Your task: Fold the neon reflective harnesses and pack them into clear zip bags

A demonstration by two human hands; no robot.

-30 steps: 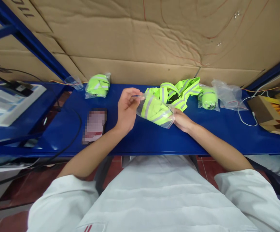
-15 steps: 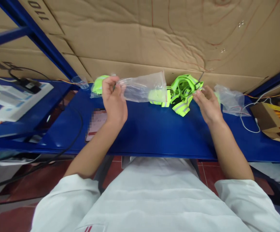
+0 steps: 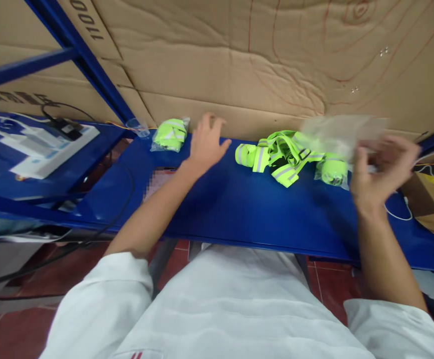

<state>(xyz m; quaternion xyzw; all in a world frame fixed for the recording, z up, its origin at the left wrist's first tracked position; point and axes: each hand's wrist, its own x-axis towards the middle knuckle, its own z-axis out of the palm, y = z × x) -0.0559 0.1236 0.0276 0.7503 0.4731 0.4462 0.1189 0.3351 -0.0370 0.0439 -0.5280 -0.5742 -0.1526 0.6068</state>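
Note:
My left hand [image 3: 205, 142] hovers over the back of the blue bench [image 3: 239, 209] with its fingers spread and nothing in it. It is close to a rolled neon-yellow reflective vest in a clear bag [image 3: 170, 134], just to its left. My right hand [image 3: 383, 169] is raised at the right, blurred by motion, and pinches an empty clear plastic bag [image 3: 336, 132]. Between the hands lie a small unbagged vest roll [image 3: 247, 154] and a loose tangle of reflective vests [image 3: 282, 157]. Another bagged roll [image 3: 331, 169] sits under the held bag.
A phone [image 3: 157, 179] lies by my left forearm. A small empty bag [image 3: 138, 127] lies at the back left. A white device with cables [image 3: 48, 149] is on the left shelf. A cardboard box [image 3: 432, 199] and white cable sit at the right. A cardboard wall backs the bench.
The vest has come out of the bag and lies on the bench. The empty bag went from my left hand to my right, which swung right. My left hand opened near the bagged roll.

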